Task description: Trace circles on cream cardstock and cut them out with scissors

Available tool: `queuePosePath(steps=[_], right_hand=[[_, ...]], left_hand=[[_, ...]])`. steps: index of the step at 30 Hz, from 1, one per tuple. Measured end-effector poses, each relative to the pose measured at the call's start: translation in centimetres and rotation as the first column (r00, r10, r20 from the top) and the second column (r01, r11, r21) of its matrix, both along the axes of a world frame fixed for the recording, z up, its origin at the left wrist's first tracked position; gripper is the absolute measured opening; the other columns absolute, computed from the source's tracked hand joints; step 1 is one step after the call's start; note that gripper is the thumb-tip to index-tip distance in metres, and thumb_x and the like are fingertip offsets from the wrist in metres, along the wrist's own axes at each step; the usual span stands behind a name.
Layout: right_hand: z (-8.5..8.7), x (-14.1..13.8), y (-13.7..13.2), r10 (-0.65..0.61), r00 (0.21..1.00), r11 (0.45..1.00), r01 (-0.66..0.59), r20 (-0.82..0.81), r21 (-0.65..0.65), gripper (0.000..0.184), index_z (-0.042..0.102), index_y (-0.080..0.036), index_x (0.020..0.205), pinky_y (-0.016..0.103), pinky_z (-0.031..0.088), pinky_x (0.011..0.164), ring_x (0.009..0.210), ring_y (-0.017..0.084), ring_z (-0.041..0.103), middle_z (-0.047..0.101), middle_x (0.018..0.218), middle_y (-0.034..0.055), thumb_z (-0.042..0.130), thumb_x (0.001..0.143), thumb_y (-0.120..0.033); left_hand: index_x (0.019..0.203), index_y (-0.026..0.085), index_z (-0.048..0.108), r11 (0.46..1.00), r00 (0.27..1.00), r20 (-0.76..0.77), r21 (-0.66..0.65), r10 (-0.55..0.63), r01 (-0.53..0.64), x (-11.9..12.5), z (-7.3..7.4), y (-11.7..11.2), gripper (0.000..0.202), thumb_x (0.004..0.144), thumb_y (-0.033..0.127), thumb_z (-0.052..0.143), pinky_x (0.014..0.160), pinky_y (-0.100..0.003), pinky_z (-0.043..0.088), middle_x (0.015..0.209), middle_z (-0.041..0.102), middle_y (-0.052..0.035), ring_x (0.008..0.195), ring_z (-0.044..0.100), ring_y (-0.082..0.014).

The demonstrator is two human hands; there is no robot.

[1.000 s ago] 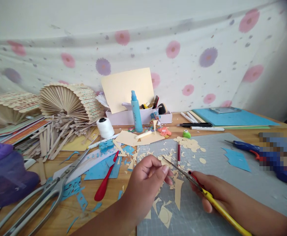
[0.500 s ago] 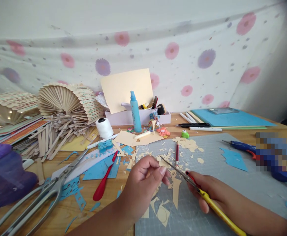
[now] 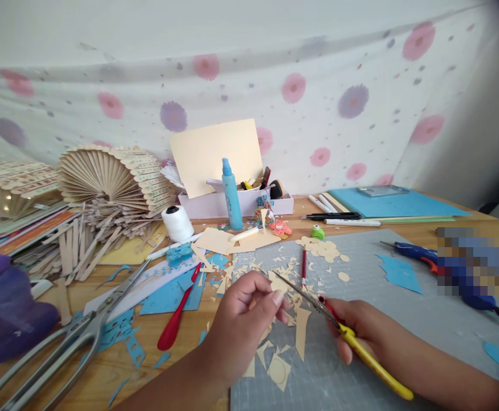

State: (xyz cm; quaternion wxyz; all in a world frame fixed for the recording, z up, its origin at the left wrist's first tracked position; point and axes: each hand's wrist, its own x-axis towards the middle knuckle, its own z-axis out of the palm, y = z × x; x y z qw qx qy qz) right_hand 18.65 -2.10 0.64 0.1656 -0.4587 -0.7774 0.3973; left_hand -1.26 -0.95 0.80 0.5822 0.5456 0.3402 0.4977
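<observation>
My left hand (image 3: 243,325) hovers over the near edge of the grey cutting mat (image 3: 403,319), fingers curled and thumb pinched on a small cream paper piece (image 3: 277,284). My right hand (image 3: 356,331) grips yellow-handled scissors (image 3: 352,337); their thin blades point up and left, meeting the paper piece at my left fingertips. Cream paper scraps (image 3: 294,331) litter the mat below both hands.
Big metal shears (image 3: 73,337) and a red-handled tool (image 3: 174,325) lie left among blue scraps. Behind stand a blue glue bottle (image 3: 231,197), a white thread spool (image 3: 176,222), a white box (image 3: 240,200), fanned wooden sticks (image 3: 112,182). A blue glue gun (image 3: 424,257) lies right.
Both hands keep the same grip and pose; the scissors stay at the paper piece. The view has drifted slightly, so everything sits a little further left.
</observation>
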Motion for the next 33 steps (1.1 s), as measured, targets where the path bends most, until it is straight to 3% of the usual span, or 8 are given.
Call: queuePosePath(steps=[5, 13, 21, 26, 33], right_hand=[[-0.2, 0.3, 0.0, -0.023, 0.995, 1.000, 0.021, 0.098, 0.018, 0.008, 0.048, -0.019, 0.064, 0.022, 0.043, 0.056, 0.062, 0.015, 0.054, 0.059, 0.065, -0.0005, 0.043, 0.062, -0.014], [1.8, 1.4, -0.7, 0.060, 0.982, 0.993, -0.076, 0.179, 0.085, 0.019, 0.057, -0.020, 0.082, 0.027, 0.047, 0.056, 0.070, 0.021, 0.058, 0.063, 0.076, 0.0057, 0.044, 0.074, -0.031], [2.4, 1.3, -1.0, 0.083, 0.983, 0.997, -0.081, 0.163, -0.018, 0.040, 0.059, -0.019, 0.081, 0.028, 0.048, 0.061, 0.078, 0.023, 0.057, 0.063, 0.082, 0.0067, 0.040, 0.077, -0.053], [2.6, 1.2, -1.0, 0.060, 0.989, 0.998, -0.057, 0.139, -0.028, 0.033, 0.060, -0.019, 0.075, 0.028, 0.048, 0.064, 0.075, 0.022, 0.058, 0.064, 0.077, 0.0054, 0.043, 0.077, -0.047], [2.6, 0.9, -0.8, 0.083, 0.988, 0.995, -0.075, 0.131, -0.059, 0.018, 0.061, -0.020, 0.070, 0.027, 0.047, 0.060, 0.072, 0.022, 0.058, 0.065, 0.072, 0.0045, 0.047, 0.073, -0.030]], left_hand=[[0.060, 0.017, 0.046, 0.999, 0.995, -0.091, -0.024, 0.028, -0.030, -0.4, 0.2, -0.1, 0.011, 0.070, 0.018, 0.050, 0.043, -0.018, 0.033, 0.052, 0.046, 0.0052, 0.042, 0.040, -0.0049], [0.058, 0.018, 0.044, 0.998, 0.994, -0.092, 0.007, 0.056, -0.055, -0.7, 0.4, -0.2, 0.010, 0.067, 0.019, 0.049, 0.045, -0.020, 0.033, 0.050, 0.043, 0.0048, 0.044, 0.040, -0.0065], [0.062, 0.018, 0.041, 0.999, 0.978, -0.207, 0.044, 0.013, -0.004, -0.6, 0.2, -0.2, 0.012, 0.069, 0.022, 0.050, 0.045, -0.020, 0.032, 0.053, 0.039, 0.0064, 0.046, 0.038, -0.0063], [0.062, 0.018, 0.041, 0.996, 0.967, -0.253, 0.085, 0.021, 0.001, -0.7, 0.0, -0.1, 0.013, 0.070, 0.023, 0.050, 0.046, -0.020, 0.034, 0.057, 0.039, 0.0057, 0.049, 0.041, -0.0067], [0.062, 0.018, 0.040, 1.000, 0.982, -0.187, 0.016, -0.018, 0.021, -0.8, 0.0, -0.2, 0.014, 0.070, 0.023, 0.051, 0.047, -0.020, 0.037, 0.054, 0.040, 0.0069, 0.047, 0.045, -0.0061]])
